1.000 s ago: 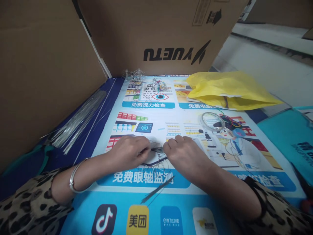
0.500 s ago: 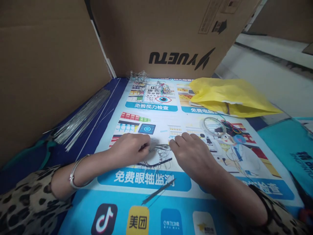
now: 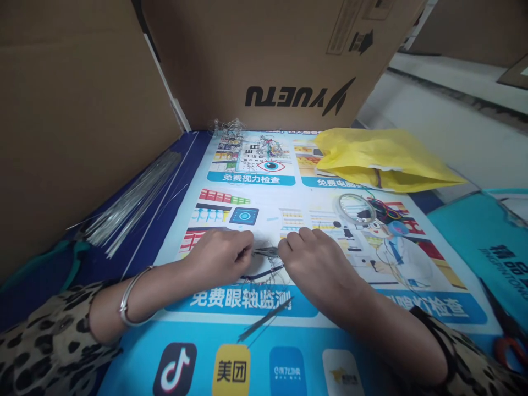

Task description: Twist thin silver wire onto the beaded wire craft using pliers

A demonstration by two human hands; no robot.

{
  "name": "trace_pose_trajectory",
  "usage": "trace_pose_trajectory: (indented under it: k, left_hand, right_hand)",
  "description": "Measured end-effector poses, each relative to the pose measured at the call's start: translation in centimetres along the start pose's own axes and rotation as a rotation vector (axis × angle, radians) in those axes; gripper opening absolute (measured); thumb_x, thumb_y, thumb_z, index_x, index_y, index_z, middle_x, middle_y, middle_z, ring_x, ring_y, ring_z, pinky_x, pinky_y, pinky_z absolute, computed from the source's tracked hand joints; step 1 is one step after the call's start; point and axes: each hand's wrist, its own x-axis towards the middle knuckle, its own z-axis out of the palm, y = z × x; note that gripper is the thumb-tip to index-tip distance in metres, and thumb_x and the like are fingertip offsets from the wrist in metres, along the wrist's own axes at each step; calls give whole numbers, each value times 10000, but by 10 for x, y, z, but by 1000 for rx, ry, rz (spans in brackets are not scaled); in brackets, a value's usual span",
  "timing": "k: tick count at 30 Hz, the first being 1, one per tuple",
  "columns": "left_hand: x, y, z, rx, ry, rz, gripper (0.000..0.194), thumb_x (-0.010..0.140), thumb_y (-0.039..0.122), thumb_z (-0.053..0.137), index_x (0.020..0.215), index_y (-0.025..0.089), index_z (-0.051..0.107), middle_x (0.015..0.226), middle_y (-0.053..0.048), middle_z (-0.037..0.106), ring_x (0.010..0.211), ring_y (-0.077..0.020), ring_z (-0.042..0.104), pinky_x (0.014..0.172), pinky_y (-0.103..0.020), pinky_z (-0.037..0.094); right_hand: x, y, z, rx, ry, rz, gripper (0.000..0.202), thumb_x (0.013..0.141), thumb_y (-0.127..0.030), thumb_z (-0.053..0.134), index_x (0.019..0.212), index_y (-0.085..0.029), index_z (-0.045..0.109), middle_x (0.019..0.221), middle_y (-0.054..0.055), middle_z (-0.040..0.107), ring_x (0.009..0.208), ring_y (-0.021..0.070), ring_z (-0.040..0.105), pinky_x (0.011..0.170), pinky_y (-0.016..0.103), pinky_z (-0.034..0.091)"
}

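Observation:
My left hand (image 3: 223, 254) is closed in a pinch, its knuckles up. Facing it, my right hand (image 3: 315, 264) is curled shut around a small grey metal piece (image 3: 268, 251), which looks like a bundle of thin wire and spans the narrow gap to my left fingertips. My fingers hide both its ends. Below the gap, a tangle of fine looped wire (image 3: 264, 280) lies with a dark strip on the printed sheet (image 3: 144, 341). Nearer to me rest several short straight dark wires (image 3: 266, 319).
Long silvery wires (image 3: 136, 198) lie at left beside teal-handled pliers (image 3: 61, 264). At the back are wire tangles (image 3: 268, 146), a yellow bag (image 3: 383, 159) and cardboard walls (image 3: 268, 55). A wire coil (image 3: 357, 210), a teal bag (image 3: 474, 236) and red-handled scissors (image 3: 509, 349) are at right.
My right hand has come slightly closer to my left, narrowing the gap over the grey metal piece. The view has shifted a little, showing more of the red handles at right.

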Motion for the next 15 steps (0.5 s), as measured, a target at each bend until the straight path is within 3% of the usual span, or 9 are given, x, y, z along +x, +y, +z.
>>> trace_pose_trajectory:
  k: [7,15]
  left_hand:
    - [-4,2,6,19,83,35,110,729,129,437,638,160,489,505,34,497,448,-83,433,459,-203,238]
    - [-4,6,3,46,52,14,101,734,136,434,650,167,482,505,33,504,436,-91,437,444,-207,234]
  right_hand:
    - [-3,-4,-12,-5,-76,38,151,721,-19,503,731,-144,588,692,84,605,637,224,545,523,297,265]
    - [-6,-6,-21,-24,-66,72,145,693,-19,511,722,-141,583,686,89,607,608,202,540,506,292,278]
